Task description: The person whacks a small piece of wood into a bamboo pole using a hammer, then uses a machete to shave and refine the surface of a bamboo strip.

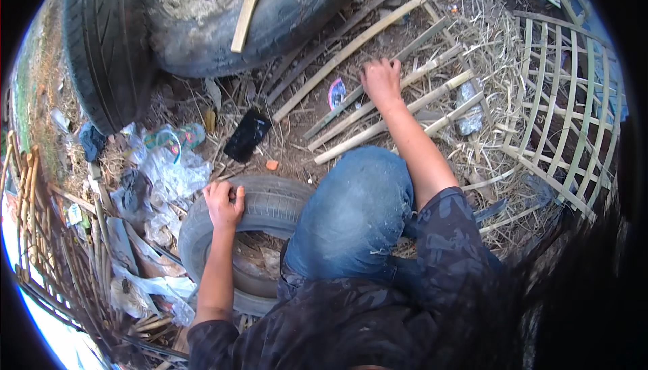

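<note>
My right hand (381, 81) reaches down over several split bamboo strips on the ground. Its fingers curl round a greenish bamboo strip (331, 116); the fingertips are partly hidden. Other pale strips (378, 130) lie beside it, roughly side by side. Next to my left knee, my left hand (223, 205) is on the rim of a small tyre (273, 198) lying flat. Its fingers bend down over the tyre's edge and the thumb stands a little apart. One knee in blue jeans (361, 201) is between my arms.
Big tyres (108, 46) stand and lie ahead, with a flat wooden piece (246, 16) across one. A black flat object (248, 135) and plastic bags (169, 174) litter the left. An open bamboo lattice (563, 107) is at right, near a plastic bottle (468, 107). Canes (34, 188) edge the far left.
</note>
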Demonstrator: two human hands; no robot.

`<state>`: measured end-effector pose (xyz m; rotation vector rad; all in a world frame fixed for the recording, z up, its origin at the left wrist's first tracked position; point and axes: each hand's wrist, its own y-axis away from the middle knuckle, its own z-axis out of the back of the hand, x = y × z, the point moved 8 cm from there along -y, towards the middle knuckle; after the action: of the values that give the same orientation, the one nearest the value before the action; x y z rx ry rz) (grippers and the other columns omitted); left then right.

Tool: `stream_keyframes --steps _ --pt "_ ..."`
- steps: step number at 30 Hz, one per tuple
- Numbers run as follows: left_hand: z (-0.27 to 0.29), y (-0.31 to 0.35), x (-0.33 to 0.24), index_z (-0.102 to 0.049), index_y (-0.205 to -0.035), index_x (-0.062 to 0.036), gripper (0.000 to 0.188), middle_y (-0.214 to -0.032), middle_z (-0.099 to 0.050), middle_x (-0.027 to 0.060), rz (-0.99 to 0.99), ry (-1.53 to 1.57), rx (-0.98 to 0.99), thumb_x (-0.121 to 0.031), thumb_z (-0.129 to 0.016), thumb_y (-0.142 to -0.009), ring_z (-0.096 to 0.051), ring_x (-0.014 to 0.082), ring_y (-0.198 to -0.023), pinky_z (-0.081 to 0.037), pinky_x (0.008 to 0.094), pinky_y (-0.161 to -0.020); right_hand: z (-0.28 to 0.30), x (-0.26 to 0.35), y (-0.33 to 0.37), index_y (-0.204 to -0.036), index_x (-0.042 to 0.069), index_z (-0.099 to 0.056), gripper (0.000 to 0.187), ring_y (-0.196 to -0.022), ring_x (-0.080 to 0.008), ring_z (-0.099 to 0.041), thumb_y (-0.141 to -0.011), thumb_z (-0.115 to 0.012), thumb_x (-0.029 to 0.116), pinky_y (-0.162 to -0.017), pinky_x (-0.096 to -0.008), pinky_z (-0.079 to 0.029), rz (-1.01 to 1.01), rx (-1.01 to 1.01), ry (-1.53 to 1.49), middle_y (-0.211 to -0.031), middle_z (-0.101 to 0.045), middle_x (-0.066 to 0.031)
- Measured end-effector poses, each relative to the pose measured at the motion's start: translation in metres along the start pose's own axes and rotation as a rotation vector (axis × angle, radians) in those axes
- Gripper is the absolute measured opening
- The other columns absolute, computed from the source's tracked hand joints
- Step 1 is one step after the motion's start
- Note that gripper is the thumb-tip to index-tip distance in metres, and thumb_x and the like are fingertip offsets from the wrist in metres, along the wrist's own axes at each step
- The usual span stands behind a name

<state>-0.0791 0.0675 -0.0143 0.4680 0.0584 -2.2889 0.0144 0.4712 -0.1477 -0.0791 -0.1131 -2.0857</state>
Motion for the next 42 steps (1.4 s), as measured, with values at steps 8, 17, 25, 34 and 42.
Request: stream_keyframes --steps 8,17,25,34,42 --pt "0.001 0.0 0.001 -0.048 -0.066 -0.0094 0.026 -0.061 -0.044 0.0033 0.004 0.013 0.011 -0.021 -0.068 -0.076 -0.046 0.0239 -0.065 -0.036 0.0395 -0.077 -0.006 -0.001 -0.03 -0.087 0.011 -0.065 0.015 -0.091 -0.0211 -0.059 -0.081 -0.061 0.024 -0.085 -0.0409 -0.036 -0.059 0.024 -0.007 -0.089 -0.063 -0.0047" --pt "-0.004 0.001 0.005 -0.047 -0.065 -0.0091 0.026 -0.062 -0.045 0.0033 0.061 0.027 0.046 -0.021 -0.069 -0.075 -0.046 0.0238 -0.065 -0.036 0.0389 -0.077 -0.017 0.009 -0.029 -0.086 0.011 -0.067 0.015 -0.087 -0.0203 -0.062 -0.082 -0.052 0.013 -0.081 -0.0404 -0.039 0.011 0.089 0.103 -0.088 -0.066 -0.0057" --pt "0.004 -0.003 0.001 -0.05 -0.065 -0.0095 0.024 -0.062 -0.045 0.0025 0.056 0.027 0.018 -0.02 -0.07 -0.073 -0.049 0.0231 -0.07 -0.036 0.0383 -0.079 -0.024 0.012 -0.026 -0.085 0.007 -0.066 0.015 -0.088 -0.0234 -0.063 -0.08 -0.057 0.019 -0.081 -0.0383 -0.042 0.053 0.192 0.104 -0.089 -0.066 -0.0096" --pt "0.002 0.005 0.004 -0.049 -0.064 -0.0093 0.026 -0.063 -0.045 0.0029 0.018 0.024 0.017 -0.021 -0.07 -0.074 -0.047 0.023 -0.068 -0.035 0.0375 -0.077 0.02 -0.03 0.002 -0.09 0.001 -0.057 0.023 -0.071 -0.0284 -0.067 -0.073 -0.069 0.01 -0.066 -0.0384 -0.052 -0.358 0.039 -0.745 -0.076 -0.067 -0.0167" --pt "0.005 0.011 0.006 -0.051 -0.065 -0.0074 0.027 -0.06 -0.046 0.0041 0.023 -0.008 -0.029 -0.024 -0.07 -0.075 -0.047 0.0234 -0.066 -0.036 0.0382 -0.078 0.055 -0.078 0.101 -0.108 0.002 -0.046 0.04 -0.066 -0.0126 -0.062 -0.079 -0.073 0.005 -0.058 -0.022 -0.048 -0.746 -0.262 -1.469 -0.077 -0.065 -0.0094"
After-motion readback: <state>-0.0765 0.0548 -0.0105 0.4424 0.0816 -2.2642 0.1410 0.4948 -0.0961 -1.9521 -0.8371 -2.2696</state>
